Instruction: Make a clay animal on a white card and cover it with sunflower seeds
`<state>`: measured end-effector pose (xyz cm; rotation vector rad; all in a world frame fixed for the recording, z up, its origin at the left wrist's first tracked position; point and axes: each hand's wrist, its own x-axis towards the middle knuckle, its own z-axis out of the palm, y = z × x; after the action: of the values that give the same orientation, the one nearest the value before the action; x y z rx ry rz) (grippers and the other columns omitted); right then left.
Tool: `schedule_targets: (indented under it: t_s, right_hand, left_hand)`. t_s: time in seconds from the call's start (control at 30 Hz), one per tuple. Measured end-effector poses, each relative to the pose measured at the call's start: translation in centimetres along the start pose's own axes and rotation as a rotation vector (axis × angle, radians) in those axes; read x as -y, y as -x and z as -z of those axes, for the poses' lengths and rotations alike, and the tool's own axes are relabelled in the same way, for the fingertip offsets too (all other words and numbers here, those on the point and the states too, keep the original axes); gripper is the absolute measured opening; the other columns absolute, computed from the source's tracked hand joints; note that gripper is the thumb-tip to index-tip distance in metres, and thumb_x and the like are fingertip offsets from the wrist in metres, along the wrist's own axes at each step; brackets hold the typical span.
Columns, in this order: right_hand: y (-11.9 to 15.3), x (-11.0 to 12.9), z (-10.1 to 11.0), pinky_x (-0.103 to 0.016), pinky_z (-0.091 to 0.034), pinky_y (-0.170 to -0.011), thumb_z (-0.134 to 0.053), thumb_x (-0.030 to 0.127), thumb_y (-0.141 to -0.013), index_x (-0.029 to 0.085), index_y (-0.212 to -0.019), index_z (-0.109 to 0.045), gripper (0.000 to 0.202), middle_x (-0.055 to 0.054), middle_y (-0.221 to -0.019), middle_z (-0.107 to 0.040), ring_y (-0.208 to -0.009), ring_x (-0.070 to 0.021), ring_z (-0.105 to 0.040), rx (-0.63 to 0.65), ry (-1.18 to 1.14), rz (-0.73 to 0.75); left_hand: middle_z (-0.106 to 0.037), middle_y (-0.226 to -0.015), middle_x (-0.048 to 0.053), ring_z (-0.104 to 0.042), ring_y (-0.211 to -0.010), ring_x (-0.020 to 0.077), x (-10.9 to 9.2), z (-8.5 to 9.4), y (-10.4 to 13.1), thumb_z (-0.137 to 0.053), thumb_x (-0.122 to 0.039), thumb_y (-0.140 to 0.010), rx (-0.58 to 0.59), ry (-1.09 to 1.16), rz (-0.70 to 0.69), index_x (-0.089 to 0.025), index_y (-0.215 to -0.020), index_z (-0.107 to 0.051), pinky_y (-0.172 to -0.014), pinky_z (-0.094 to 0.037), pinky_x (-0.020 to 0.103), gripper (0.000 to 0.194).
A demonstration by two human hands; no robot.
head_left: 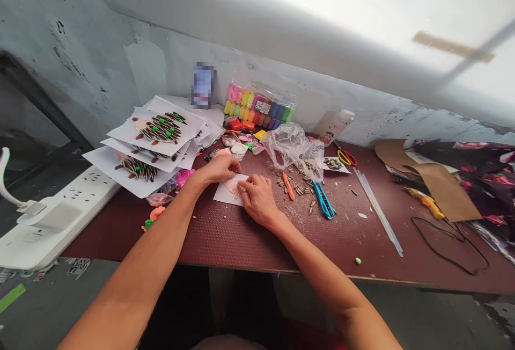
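A small white card with an orange-brown drawing lies on the dark red table in front of me. My left hand is over its upper left edge, fingers curled together; anything between them is hidden. My right hand rests on the card's right side, its bent fingertips pressed together on the drawing. What those fingertips hold, if anything, is too small to make out. Loose striped sunflower seeds lie right of my right hand, near an orange pen-like tool and a blue utility knife.
Stacked papers with seed hedgehogs stand at left, above a white power strip. Behind are coloured clay packs, a clear plastic bag and a bottle. Rightward lie scissors, glue sticks and a yellow glue gun.
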<state>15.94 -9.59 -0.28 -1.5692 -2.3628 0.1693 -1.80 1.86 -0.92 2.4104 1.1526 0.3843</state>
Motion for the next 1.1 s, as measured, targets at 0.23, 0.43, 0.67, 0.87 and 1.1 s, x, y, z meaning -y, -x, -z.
schedule_targets:
  t_s: [0.23, 0.43, 0.67, 0.87, 1.1]
  right_hand:
    - [-0.3, 0.8, 0.0, -0.037, -0.031, -0.090, -0.049, 0.016, -0.092, 0.019, -0.102, -0.071, 0.024, -0.009, -0.106, -0.063, -0.100, -0.0224, -0.050, 0.055, 0.019, -0.030]
    - [-0.4, 1.0, -0.1, -0.036, -0.031, -0.089, -0.050, 0.017, -0.093, 0.019, -0.101, -0.071, 0.022, -0.009, -0.108, -0.063, -0.101, -0.0226, -0.050, 0.060, 0.044, -0.005]
    - [-0.4, 0.9, 0.1, -0.036, -0.030, -0.090, -0.051, 0.019, -0.095, 0.020, -0.107, -0.071, 0.024, -0.009, -0.108, -0.061, -0.100, -0.0224, -0.048, 0.051, 0.070, 0.023]
    - [0.0, 0.8, 0.3, -0.036, -0.029, -0.090, -0.052, 0.024, -0.099, 0.023, -0.110, -0.073, 0.024, -0.008, -0.107, -0.062, -0.099, -0.0216, -0.049, 0.013, 0.072, 0.027]
    - [0.4, 1.4, 0.2, -0.036, -0.029, -0.090, -0.051, 0.026, -0.100, 0.023, -0.109, -0.072, 0.023, -0.008, -0.109, -0.064, -0.101, -0.0224, -0.049, 0.051, 0.127, 0.120]
  left_hand:
    - [-0.077, -0.091, 0.005, -0.063, -0.093, 0.0233, -0.2, -0.1, 0.0, -0.061, -0.014, -0.071, -0.004, -0.027, 0.009, -0.021, -0.090, -0.080, -0.086, -0.046, 0.032, 0.027]
    - [-0.077, -0.092, 0.006, -0.062, -0.092, 0.0233, -0.3, 0.0, -0.1, -0.061, -0.015, -0.072, 0.012, -0.043, 0.017, -0.020, -0.093, -0.081, -0.086, -0.046, 0.032, 0.029]
    - [-0.076, -0.091, 0.006, -0.062, -0.091, 0.0222, -0.3, 0.0, 0.0, -0.060, -0.016, -0.072, 0.003, -0.024, 0.013, -0.019, -0.094, -0.080, -0.087, -0.046, 0.031, 0.030]
    - [-0.076, -0.092, 0.007, -0.061, -0.095, 0.0239, -0.5, 0.1, 0.1, -0.060, -0.016, -0.072, -0.015, -0.052, 0.011, -0.019, -0.092, -0.081, -0.088, -0.046, 0.032, 0.029]
    - [-0.076, -0.090, 0.005, -0.061, -0.089, 0.0214, 0.1, -0.1, -0.1, -0.062, -0.016, -0.072, -0.001, -0.017, 0.009, -0.019, -0.091, -0.080, -0.086, -0.047, 0.030, 0.027]
